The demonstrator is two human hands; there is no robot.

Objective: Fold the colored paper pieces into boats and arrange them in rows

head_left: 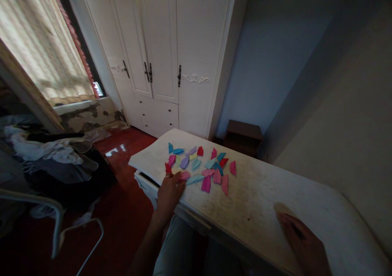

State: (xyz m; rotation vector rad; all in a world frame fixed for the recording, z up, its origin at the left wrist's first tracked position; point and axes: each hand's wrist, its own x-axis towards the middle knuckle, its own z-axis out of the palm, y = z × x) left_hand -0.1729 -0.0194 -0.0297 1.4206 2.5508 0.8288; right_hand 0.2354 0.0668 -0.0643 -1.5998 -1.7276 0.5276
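Lying scattered: multicoloured paper pieces (196, 164)

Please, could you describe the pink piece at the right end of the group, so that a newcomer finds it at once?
Look for the white table in front of the large white wardrobe. On the table's left half lie many small coloured pieces. The pink piece is the farthest right and touches no other, while many neighbours lie crowded together.
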